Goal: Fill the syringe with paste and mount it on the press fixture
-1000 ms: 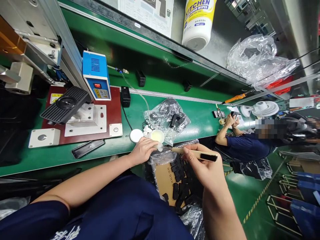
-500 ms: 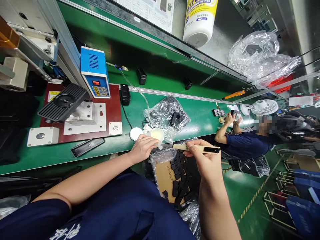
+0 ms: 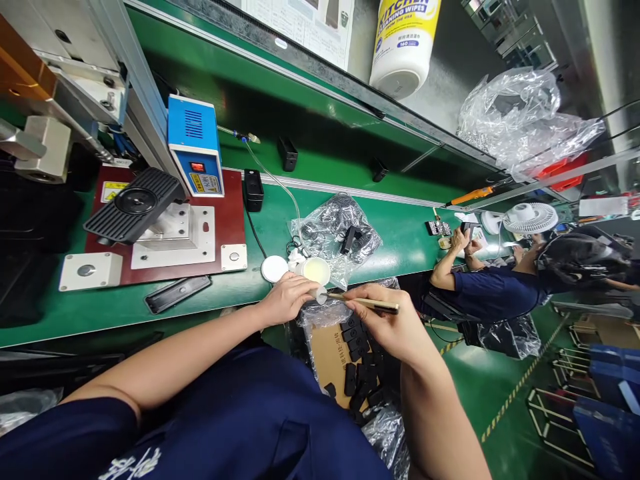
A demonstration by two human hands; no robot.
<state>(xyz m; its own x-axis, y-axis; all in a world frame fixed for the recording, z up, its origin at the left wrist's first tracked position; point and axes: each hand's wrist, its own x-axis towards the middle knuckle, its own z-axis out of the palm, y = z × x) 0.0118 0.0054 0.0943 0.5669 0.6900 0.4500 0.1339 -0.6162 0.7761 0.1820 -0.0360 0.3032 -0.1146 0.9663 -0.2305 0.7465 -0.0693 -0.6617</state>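
Head view: a small translucent white piece (image 3: 321, 295) is held at the near edge of the worktop (image 3: 405, 243), pinched between the fingertips of the left hand (image 3: 284, 301) and partly covered by them. A beige-handled tool (image 3: 377, 305) is pinched between thumb and fingers of the right hand (image 3: 387, 323), its thin tip directed leftward at the white piece; whether contact is made cannot be told.

Just beyond the left hand, the space is taken up by a white tub (image 3: 301, 269) with pale yellow contents and, to its left, a white disc (image 3: 275, 269). A clear bag (image 3: 327, 217) of black parts is spread farther off, beside the tub. On the left, a shallow black tray (image 3: 177, 294) is laid near a red base plate (image 3: 234, 200), above which a black speaker-like unit (image 3: 135, 200) is tilted on a metal fixture (image 3: 200, 250); a blue box (image 3: 195, 143) is placed behind. Below the near edge, black parts are gathered in a cardboard box (image 3: 325, 360), partly overhung by the right hand. At the far right, a dark object is handled by a co-worker (image 3: 493, 287). A wipes canister (image 3: 404, 50) is stood on the shelf (image 3: 445, 87).
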